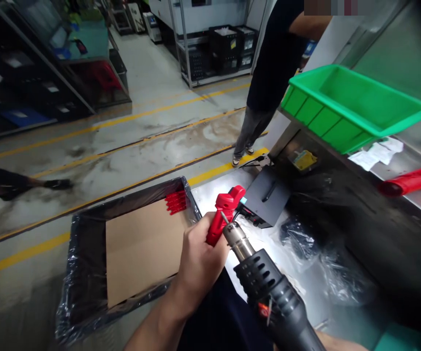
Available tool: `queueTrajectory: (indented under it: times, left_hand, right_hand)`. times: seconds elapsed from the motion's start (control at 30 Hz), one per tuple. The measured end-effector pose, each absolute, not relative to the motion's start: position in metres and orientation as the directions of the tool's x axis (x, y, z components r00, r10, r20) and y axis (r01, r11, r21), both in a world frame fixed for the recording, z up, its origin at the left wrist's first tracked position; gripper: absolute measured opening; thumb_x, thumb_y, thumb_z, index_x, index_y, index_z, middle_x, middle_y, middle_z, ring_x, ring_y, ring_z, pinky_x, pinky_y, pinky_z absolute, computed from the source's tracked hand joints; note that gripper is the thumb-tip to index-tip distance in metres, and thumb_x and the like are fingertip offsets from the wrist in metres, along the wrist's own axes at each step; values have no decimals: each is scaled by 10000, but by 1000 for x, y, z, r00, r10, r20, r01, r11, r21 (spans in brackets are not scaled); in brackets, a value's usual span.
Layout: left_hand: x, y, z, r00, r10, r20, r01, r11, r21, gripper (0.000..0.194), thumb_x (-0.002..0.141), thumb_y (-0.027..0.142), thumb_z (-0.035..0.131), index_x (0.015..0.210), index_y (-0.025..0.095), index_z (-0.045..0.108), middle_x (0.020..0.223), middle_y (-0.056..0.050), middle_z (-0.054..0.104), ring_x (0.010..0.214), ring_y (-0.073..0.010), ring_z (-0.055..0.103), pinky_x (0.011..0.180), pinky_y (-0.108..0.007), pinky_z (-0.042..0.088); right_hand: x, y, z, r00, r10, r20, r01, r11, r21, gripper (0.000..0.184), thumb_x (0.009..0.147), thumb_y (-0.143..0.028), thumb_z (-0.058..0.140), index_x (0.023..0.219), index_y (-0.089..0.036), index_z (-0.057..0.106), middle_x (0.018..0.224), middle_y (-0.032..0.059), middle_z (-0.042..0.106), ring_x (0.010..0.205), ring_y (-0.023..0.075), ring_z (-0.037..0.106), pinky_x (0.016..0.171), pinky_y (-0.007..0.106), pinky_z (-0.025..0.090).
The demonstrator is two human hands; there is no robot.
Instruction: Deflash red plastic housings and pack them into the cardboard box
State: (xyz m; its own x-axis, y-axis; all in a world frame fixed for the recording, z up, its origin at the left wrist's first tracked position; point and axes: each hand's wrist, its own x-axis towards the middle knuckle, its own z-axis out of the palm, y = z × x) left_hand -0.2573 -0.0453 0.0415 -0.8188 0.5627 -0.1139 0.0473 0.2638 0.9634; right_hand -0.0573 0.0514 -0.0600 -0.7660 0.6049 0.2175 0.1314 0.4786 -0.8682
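Red plastic part (225, 209), held shut in my left grip (199, 258) at 12 o'clock, heat gun (269, 287) nozzle just beside it. Right forearm (338, 343) at lower edge; its grip hidden, state cannot be told. At 9 o'clock: plastic-lined tray (86, 273), cardboard sheet (141, 248), stacked red parts (176, 202).
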Motion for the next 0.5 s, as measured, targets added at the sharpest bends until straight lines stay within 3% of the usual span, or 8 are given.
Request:
queueTrajectory:
  times: [0.23, 0.5]
  left_hand:
    - [-260, -50, 42, -812, 579, -79, 88, 254, 963, 193, 774, 56, 546, 719, 227, 477, 641, 64, 418, 600, -125, 384, 584, -250, 350]
    - [-260, -52, 38, -805, 589, -75, 104, 264, 959, 190, 764, 47, 551, 727, 224, 492, 653, 61, 427, 605, -123, 378, 579, -247, 348]
  right_hand:
    - [-62, 74, -73, -783, 584, 214, 135, 497, -857, 301, 700, -696, 591, 956, -611, 722, 643, 60, 714, 832, 384, 763, 518, 563, 625]
    - [-60, 62, -72, -775, 588, 234, 129, 508, -852, 193, 625, -603, 673, 811, -582, 720, 741, 86, 751, 987, 423, 742, 552, 612, 612]
